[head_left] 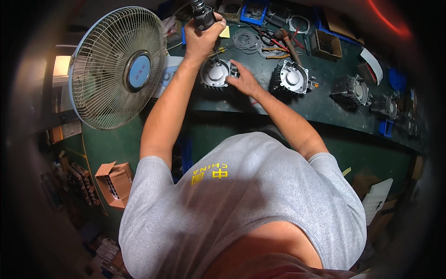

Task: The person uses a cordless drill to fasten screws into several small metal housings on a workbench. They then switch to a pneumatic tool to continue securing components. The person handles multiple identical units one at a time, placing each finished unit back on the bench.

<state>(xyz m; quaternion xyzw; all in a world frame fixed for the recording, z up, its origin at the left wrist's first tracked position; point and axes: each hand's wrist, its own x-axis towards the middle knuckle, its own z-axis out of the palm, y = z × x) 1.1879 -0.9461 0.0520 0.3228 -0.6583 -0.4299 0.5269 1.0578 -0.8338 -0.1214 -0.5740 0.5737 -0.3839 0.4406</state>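
Observation:
My left hand [200,43] is wrapped round a black power screwdriver [203,17]. Its thin shaft reaches down to the upper edge of a silver cast-metal housing [216,74] on the bench. From the other side, my right hand [245,83] grips the right side of that housing with thumb and fingers. The housing has a round dome in its middle. Further right stands a similar finned metal housing [292,76], which neither hand touches.
A large desk fan [121,67] stands close beside my left forearm. Behind the housings lie a hammer [290,46], pliers [278,56] and flat grey gaskets [246,41]. A cardboard box [326,44] and a blue bin [254,11] sit at the back. More finned housings [357,90] stand right.

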